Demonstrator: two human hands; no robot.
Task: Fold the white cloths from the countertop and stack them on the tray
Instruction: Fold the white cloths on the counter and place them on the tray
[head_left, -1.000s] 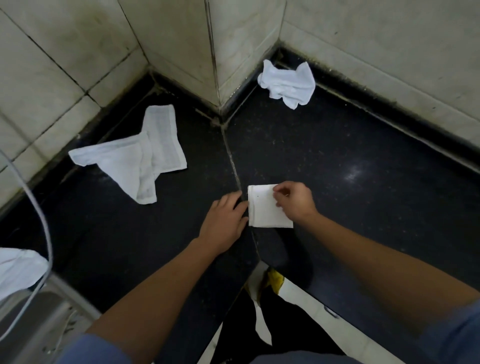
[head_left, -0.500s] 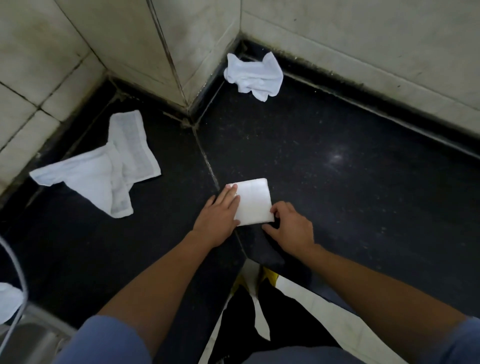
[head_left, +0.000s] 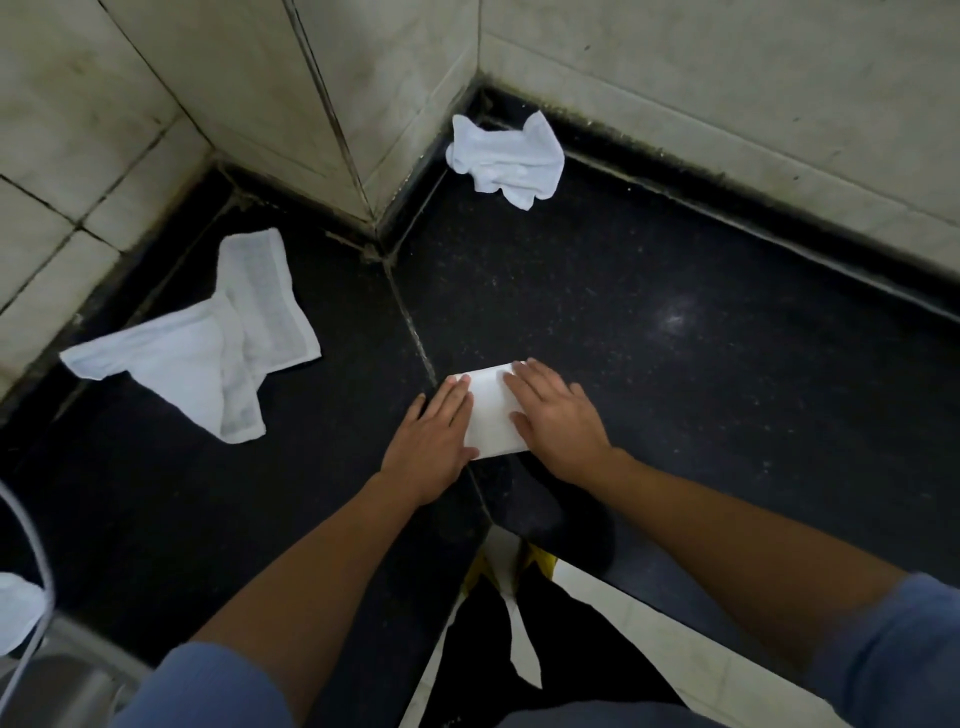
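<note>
A small folded white cloth (head_left: 491, 415) lies on the black countertop (head_left: 675, 364) near its front corner. My left hand (head_left: 434, 434) presses flat on the cloth's left edge with straight fingers. My right hand (head_left: 556, 415) lies flat over its right half. An unfolded white cloth (head_left: 208, 358) is spread loosely at the left. A crumpled white cloth (head_left: 506, 158) sits in the back corner against the wall. No tray is clearly visible.
Tiled walls (head_left: 363, 78) close off the counter at the back and left. A metal sink edge (head_left: 57, 680) with a white cord (head_left: 31, 639) and a white cloth piece (head_left: 15, 608) shows at the lower left. The counter's front edge drops to the floor below.
My right hand moved from the cloth's near right corner onto its top and now lies flat. My left hand slid further onto the left edge. The cloth looks narrower.
</note>
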